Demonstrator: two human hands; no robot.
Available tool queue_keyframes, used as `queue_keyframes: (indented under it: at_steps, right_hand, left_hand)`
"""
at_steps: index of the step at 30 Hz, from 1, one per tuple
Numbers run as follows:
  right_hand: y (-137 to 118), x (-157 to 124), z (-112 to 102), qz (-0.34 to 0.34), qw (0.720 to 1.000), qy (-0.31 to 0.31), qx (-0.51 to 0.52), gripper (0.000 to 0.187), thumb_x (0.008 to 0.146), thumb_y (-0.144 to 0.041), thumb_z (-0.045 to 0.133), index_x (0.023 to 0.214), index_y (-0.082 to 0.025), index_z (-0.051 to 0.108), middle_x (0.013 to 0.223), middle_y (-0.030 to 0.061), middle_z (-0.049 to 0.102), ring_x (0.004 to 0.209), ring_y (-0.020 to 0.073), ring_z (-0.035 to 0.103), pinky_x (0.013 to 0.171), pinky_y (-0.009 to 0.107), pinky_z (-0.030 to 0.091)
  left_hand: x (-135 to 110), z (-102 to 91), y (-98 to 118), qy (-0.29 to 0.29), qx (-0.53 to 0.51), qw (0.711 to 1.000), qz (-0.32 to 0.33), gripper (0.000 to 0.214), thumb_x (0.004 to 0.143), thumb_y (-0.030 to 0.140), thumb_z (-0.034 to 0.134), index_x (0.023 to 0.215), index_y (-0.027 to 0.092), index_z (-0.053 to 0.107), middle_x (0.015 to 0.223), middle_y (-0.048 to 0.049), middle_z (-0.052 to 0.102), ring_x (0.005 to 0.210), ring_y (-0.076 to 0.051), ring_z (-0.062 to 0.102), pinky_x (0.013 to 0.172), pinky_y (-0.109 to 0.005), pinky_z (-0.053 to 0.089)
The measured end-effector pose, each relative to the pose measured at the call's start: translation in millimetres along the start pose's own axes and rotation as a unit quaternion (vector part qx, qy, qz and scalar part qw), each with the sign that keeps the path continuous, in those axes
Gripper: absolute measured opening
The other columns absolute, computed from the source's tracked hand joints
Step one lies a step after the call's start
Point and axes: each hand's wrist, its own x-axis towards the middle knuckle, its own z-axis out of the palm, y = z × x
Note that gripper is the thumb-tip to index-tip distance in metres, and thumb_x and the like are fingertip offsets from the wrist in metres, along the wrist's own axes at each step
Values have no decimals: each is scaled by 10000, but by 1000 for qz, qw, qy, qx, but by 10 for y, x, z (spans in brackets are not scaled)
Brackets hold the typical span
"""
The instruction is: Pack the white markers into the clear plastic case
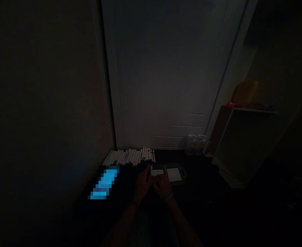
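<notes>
**Head view, dim scene.** Both forearms enter from the lower edge, and the two hands lie close together, almost touching, over a dark work surface. The left hand is angled forward with its fingers extended toward the near left corner of a shallow grey case. The right hand is curled slightly, with its fingers reaching the case's near edge. A pale band circles the right wrist. Neither hand is spread wide, but the low light hides whether either one is gripping anything or only resting there; this cannot be told.

The case lies open just ahead of the hands, with a white panel in its right half and a second white panel in its left half. Behind it and to the left, a row of white-barrelled markers lies side by side along the foot of a white door. A pixelated bright blue patch lies left of the hands, near the wall. Two plastic bottles stand at the door's right corner, beside a low shelf unit. Open dark surface extends to the right of the case.
</notes>
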Motion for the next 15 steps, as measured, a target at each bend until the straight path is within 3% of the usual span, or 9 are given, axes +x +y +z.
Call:
queue_keyframes:
  at_steps: [5,7,9,11,15]
  right_hand:
    - [45,-6,-19,53,997,50,-5,298,844,-160,425,1091,-227,579,1023,38,604,1001,189,500,908,336,329]
    - [57,70,-68,92,995,42,-24,284,855,-177,407,1068,-230,587,1061,38,604,1029,197,497,921,345,313]
    - [68,219,-121,129,990,-13,-50,283,862,-215,401,1079,-234,582,1101,42,600,1057,206,496,924,348,309]
    - [83,421,-152,151,980,-110,-70,316,858,-243,402,1137,-242,552,1135,46,595,1092,207,493,909,334,327]
    - [130,790,-102,172,967,-177,-64,308,842,-286,420,1085,-236,603,1067,60,645,989,207,583,800,300,401]
  left_hand:
    - [-15,-15,18,-17,17,1000,17,560,827,246,417,1368,245,272,1369,-26,419,1199,-191,419,1010,-356,315]
    - [-23,-14,15,-21,26,999,19,579,817,259,438,1370,247,267,1369,-26,419,1199,-197,417,1013,-359,309]
    - [-31,-14,9,-23,30,999,25,581,818,275,442,1370,252,265,1380,-23,404,1206,-200,409,1011,-362,310]
    - [-34,-15,2,-25,29,999,30,579,820,289,441,1370,261,262,1390,-19,391,1211,-200,405,1000,-359,322]
    - [-31,-12,-14,-26,25,999,35,578,822,283,434,1371,263,257,1393,-19,387,1212,-197,406,997,-354,323]
